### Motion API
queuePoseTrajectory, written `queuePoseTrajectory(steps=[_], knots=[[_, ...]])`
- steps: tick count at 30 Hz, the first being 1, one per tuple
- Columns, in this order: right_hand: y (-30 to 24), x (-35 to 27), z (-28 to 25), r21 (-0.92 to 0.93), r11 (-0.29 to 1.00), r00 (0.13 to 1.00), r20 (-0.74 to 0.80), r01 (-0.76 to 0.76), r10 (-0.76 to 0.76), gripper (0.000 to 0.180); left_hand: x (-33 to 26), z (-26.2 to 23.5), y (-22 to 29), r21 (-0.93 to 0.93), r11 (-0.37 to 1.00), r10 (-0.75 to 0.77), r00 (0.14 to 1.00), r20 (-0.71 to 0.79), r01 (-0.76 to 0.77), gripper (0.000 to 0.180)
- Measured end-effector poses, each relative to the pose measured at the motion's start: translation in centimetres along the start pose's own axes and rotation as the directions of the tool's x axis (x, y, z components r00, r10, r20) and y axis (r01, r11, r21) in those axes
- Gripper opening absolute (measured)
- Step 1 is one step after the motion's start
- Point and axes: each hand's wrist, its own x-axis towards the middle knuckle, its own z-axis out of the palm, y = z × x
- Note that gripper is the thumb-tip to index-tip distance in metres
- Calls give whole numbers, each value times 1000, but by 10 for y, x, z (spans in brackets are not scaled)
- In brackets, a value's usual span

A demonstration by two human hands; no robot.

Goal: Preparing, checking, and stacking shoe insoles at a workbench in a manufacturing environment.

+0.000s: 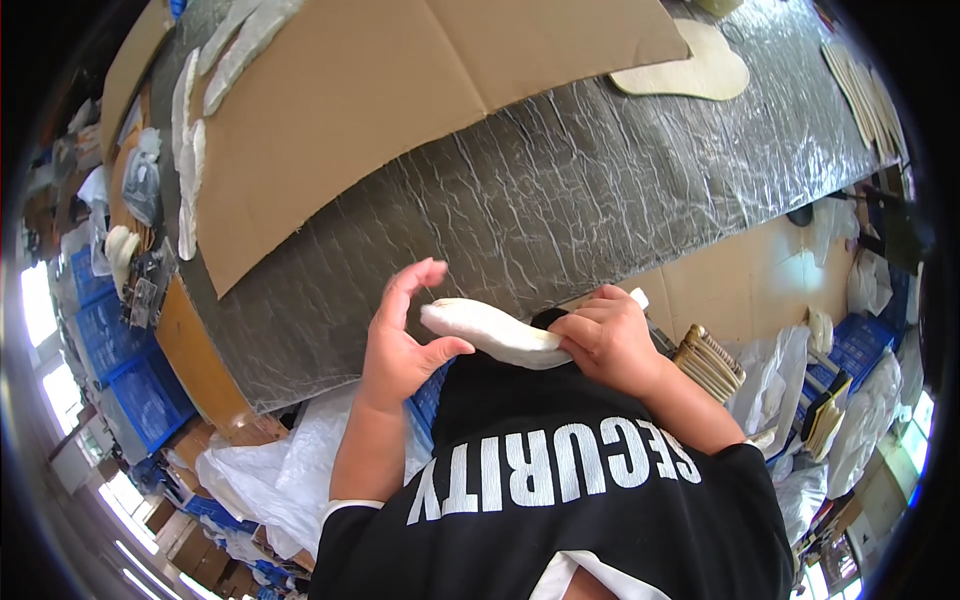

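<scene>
Pinched at one end in my right hand (618,345) is a white, fleecy, insole-shaped piece (492,331), held in front of my chest near the table's edge. It points to the left and looks thick and soft, with a cream upper face. My left hand (396,345) is around its free end, thumb and fingers spread apart, and appears not to grip it. A small white bit shows behind the right hand; I cannot tell whether it belongs to the same piece.
A wrinkled, film-covered table (460,210) carries a large cardboard sheet (370,90), a cream insole-shaped pad (700,70), white fleecy strips (188,160) and a stack of flat pieces (862,100). Clear plastic bags (290,455), blue crates (145,395) and a bundle of insole-like pieces (708,362) stand nearby.
</scene>
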Motion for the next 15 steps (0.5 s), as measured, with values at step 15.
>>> queuePoseTrajectory(steps=[15], knots=[[6,16,-7,-71,997,998,63,-16,21,24,-16,14,32,-173,984,37,999,18,-34,46]])
